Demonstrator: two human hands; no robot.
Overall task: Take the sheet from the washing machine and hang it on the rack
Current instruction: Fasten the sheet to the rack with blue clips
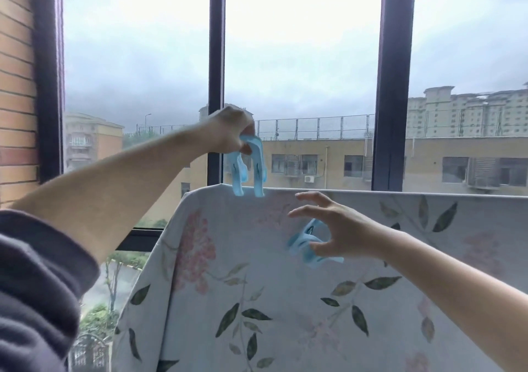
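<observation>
Head view. Noted sheet draped over rack rail, rail hidden beneath. Left hand pinching blue peg handles, jaws wide astride top fold, judged for fastening. Right hand: upper fingers spread, thumb trapping spare peg, kept ready.

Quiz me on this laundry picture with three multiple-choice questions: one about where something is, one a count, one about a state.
1. Where is the upper clip that the left hand holds? A at the top edge of the sheet; B on the window sill; C in a basket.
2. How many blue clips show? A one; B two; C four.
3. The sheet is: A hanging spread out; B bunched in a heap; C rolled up.
Answers: 1 A, its tips reach the sheet's top edge. 2 B, the right hand holds the lower clip. 3 A, it hangs flat from its top edge.
</observation>
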